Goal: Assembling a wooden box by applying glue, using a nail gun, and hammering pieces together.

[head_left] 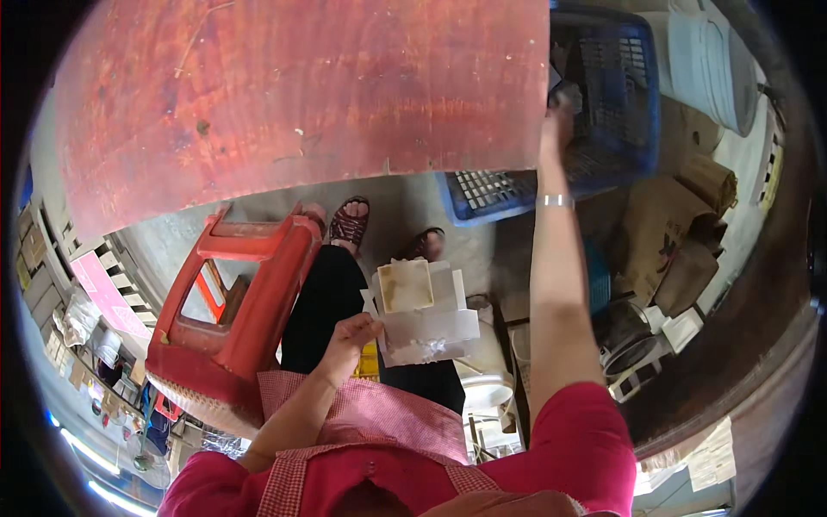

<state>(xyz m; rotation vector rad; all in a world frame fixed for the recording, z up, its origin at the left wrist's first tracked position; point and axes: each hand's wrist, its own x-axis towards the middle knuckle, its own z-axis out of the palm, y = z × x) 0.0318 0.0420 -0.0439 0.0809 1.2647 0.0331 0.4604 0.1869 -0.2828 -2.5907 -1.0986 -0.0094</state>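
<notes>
Near my lap, my left hand (pixel 353 334) pinches the edge of a small unfolded white cardboard box (pixel 431 326). A pale cream square piece (pixel 406 287) lies on the box's far part; I cannot make out what it is. My right arm stretches far forward past the table's right edge. My right hand (pixel 558 119) is over the blue plastic basket (pixel 652 112), its fingers blurred and partly hidden in shadow. A small grey-white object (pixel 554 76) shows just beyond that hand. I cannot tell if the hand holds it.
A worn reddish tabletop (pixel 327 86) fills the far side. To my left stands a red plastic stool (pixel 250 246). White buckets (pixel 711 65) are at the far right, with brown cardboard (pixel 659 233) nearer. A white container (pixel 484 388) stands beside my right leg.
</notes>
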